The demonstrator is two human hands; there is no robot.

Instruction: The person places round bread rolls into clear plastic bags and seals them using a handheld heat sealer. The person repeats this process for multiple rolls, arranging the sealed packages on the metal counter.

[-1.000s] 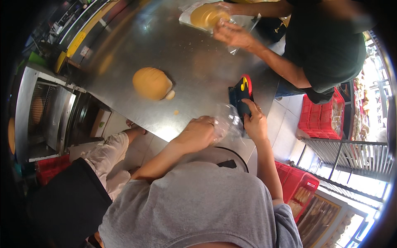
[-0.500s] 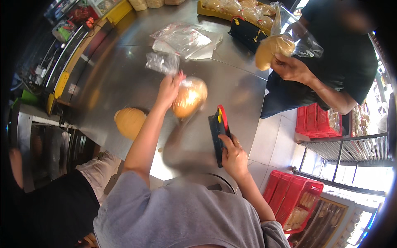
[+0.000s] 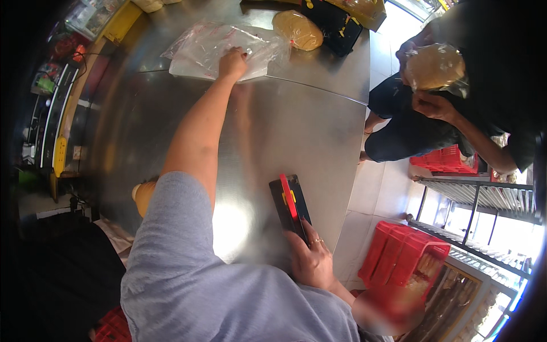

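At the far side of the steel table, my left hand (image 3: 232,64) is on a pile of clear plastic bags (image 3: 199,48), its fingers bent together on the plastic. My right hand (image 3: 313,259), with a ring on one finger, grips the near end of a black bag sealer (image 3: 290,205) with a red strip and a yellow part, low over the table's right side. A bagged bread loaf (image 3: 297,29) lies beyond the bags, beside a second black sealer (image 3: 330,25). Another round loaf (image 3: 145,196) is partly hidden behind my left upper arm.
Across the table's right edge, another person holds a bagged loaf (image 3: 436,66) in both hands. Red crates (image 3: 393,256) with bread and a metal rack (image 3: 484,196) stand on the right. A yellow-edged shelf (image 3: 60,154) lines the left. A person in black is at lower left.
My left hand has let go of the bagged loaf, now on the far side, and moved onto the plastic bags. My right hand with the sealer has come nearer my body. The other person's loaf has moved right.
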